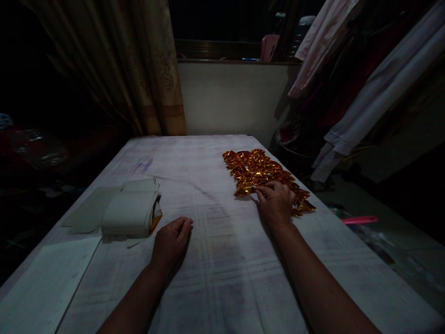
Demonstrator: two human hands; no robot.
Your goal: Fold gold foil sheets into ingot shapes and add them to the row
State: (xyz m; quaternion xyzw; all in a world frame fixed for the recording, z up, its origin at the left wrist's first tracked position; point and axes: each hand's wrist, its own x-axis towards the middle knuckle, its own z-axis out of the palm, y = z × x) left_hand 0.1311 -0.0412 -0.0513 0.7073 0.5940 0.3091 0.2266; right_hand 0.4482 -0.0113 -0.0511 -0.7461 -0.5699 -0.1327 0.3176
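Note:
My right hand reaches to the front of a group of folded gold foil pieces on the right of the table. Its thumb and forefinger pinch the edge of one gold foil piece, which rests on the cloth. My left hand lies closed on the tablecloth with its fingers curled, and nothing shows in it. Just left of it is a stack of pale paper sheets, whose right edge shows a bit of gold foil. My right hand hides some of the foil pieces behind it.
A pale checked cloth covers the table. A large white sheet lies at the front left. Beyond the far edge are a curtain and a sill with a pink cup. Clothes hang at the right, above a pink-handled object.

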